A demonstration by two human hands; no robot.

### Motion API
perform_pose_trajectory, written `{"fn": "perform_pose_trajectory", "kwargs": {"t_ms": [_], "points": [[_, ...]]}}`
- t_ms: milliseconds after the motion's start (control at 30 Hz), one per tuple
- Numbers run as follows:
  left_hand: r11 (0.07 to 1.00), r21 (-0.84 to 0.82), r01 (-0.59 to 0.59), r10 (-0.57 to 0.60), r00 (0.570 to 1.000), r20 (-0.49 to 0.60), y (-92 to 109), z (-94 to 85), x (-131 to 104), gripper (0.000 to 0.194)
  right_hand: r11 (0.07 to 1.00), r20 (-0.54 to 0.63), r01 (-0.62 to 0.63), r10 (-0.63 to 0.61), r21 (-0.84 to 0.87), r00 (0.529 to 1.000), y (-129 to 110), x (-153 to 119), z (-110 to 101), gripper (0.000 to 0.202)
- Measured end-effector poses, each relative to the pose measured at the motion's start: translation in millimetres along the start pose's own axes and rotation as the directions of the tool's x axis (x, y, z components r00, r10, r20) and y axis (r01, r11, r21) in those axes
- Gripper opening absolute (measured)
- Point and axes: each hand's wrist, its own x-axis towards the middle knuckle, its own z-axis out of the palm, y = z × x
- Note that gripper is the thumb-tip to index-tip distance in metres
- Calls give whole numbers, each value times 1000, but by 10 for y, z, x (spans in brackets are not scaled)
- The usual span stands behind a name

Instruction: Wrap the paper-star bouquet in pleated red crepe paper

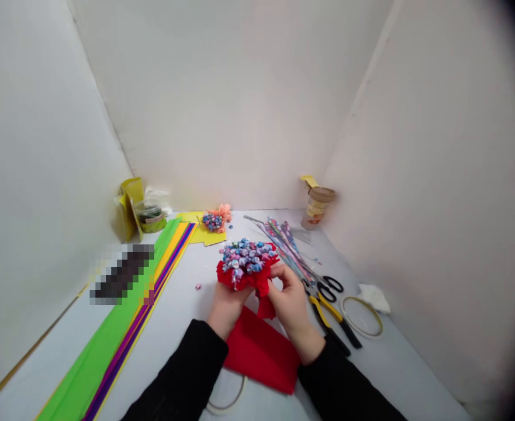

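A bouquet of small folded paper stars (248, 256), blue, pink and lilac, stands in the middle of the view with a ruffled collar of red crepe paper (262, 282) around it. My left hand (227, 307) is closed round the bouquet from below; its fingertips are hidden behind the paper. At the right side of the collar, my right hand (293, 304) pinches the red crepe paper between thumb and fingers. A strip of it hangs down between the hands. Under both wrists a folded red crepe sheet (261, 354) lies on the table.
Long crepe strips (121, 321) run along the left. Behind are a smaller star bouquet (213, 221) on yellow paper, a tub (149, 217) and a cup (317, 207). To the right lie star stems (283, 240), scissors (329, 286), yellow-and-black pliers (334, 318) and a tape roll (361, 317).
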Motion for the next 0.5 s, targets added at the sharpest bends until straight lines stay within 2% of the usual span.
{"fn": "perform_pose_trajectory", "kwargs": {"t_ms": [100, 200, 333, 433, 500], "points": [[984, -89, 152, -146, 987, 71, -12, 33, 0, 23, 995, 76, -99, 101, -30, 992, -10, 44, -32, 13], [961, -98, 257, -250, 965, 80, 0, 38, 7, 25, 985, 122, -174, 172, 5, 978, 15, 73, -47, 14], [945, -101, 312, -294, 942, 161, 6, -1, 19, 28, 975, 134, -221, 219, -1, 966, 57, 72, -49, 15], [942, -91, 324, -298, 928, 222, -8, -33, 19, 29, 977, 94, -196, 203, -78, 975, 67, 55, -51, 14], [949, -59, 311, -291, 930, 226, -12, -41, 17, 29, 974, 66, -196, 204, -116, 977, 63, 43, -50, 12]]}}
